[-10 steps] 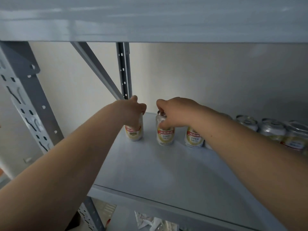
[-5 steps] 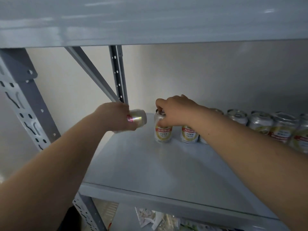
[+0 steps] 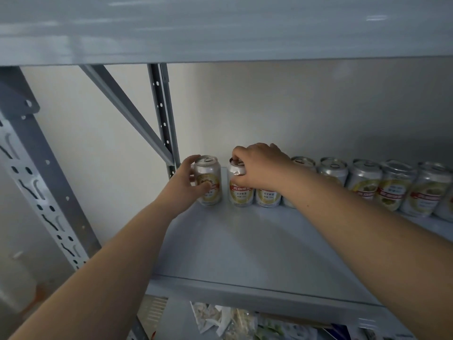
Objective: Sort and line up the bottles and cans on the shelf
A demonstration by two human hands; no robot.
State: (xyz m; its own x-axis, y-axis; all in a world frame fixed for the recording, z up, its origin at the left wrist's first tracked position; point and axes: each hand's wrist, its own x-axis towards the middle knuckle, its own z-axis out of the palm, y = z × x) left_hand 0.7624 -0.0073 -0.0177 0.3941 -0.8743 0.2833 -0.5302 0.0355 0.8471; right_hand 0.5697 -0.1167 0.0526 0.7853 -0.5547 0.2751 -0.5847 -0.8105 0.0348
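Note:
A row of silver cans with gold and red labels stands along the back of the grey shelf (image 3: 245,246). The leftmost can (image 3: 210,182) is upright near the rear post, and my left hand (image 3: 186,190) is wrapped around its left side. Beside it stands the second can (image 3: 240,190), which my right hand (image 3: 259,165) grips from above at the rim. My right arm hides part of the third can (image 3: 268,197). Several more cans (image 3: 392,187) continue to the right, touching each other.
The shelf above (image 3: 220,28) hangs low over the cans. A perforated rear post (image 3: 163,114) and diagonal brace (image 3: 122,106) stand just left of the row. A front upright (image 3: 36,182) is at far left. Plastic packets (image 3: 228,320) lie on the level below.
My left hand held its can tilted on its side in the air; that can now stands upright at the left end of the row. My right hand stayed on the second can.

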